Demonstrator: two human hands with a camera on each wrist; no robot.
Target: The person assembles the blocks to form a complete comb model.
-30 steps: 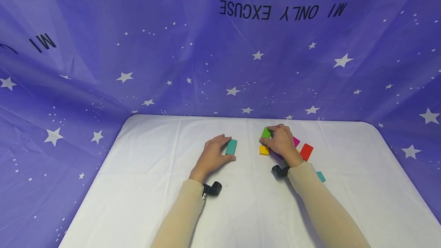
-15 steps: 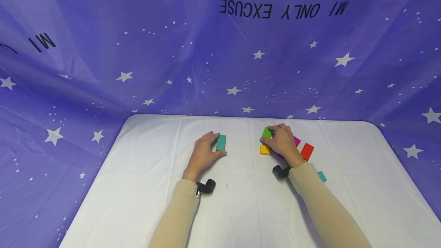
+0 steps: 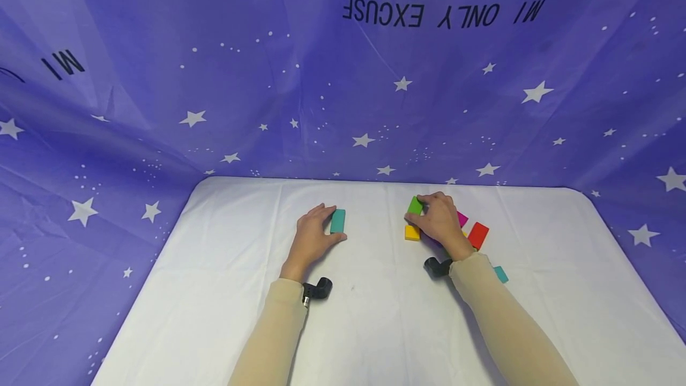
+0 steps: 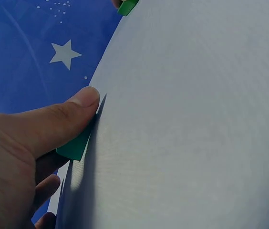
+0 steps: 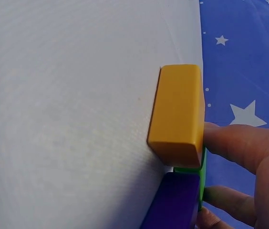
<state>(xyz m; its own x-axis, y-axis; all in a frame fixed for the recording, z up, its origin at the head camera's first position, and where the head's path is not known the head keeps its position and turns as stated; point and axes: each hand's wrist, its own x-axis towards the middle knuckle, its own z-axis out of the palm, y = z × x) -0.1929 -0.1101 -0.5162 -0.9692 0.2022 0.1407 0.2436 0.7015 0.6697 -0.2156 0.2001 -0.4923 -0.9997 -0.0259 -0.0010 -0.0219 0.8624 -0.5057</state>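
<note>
My left hand (image 3: 309, 237) pinches a teal block (image 3: 338, 221) between thumb and fingers on the left half of the white table. In the left wrist view the thumb covers part of that teal block (image 4: 76, 146), which is low over the cloth. On the right, my right hand (image 3: 440, 225) grips a green block (image 3: 415, 205) by its two ends. A yellow block (image 3: 412, 233) lies just in front of the green one. The right wrist view shows the yellow block (image 5: 176, 107) large, a purple block (image 5: 175, 200) below it, and the green block (image 5: 202, 179) mostly hidden behind them.
Beside and under my right hand lie more blocks: a magenta one (image 3: 461, 219), a red one (image 3: 478, 236) and a second teal one (image 3: 501, 274), partly covered by the sleeve. A purple starry curtain (image 3: 300, 76) stands along the back edge of the white table (image 3: 370, 326).
My left hand has moved left, slightly away from me, carrying the teal block with it. The right hand stays at the green block with hardly any movement.
</note>
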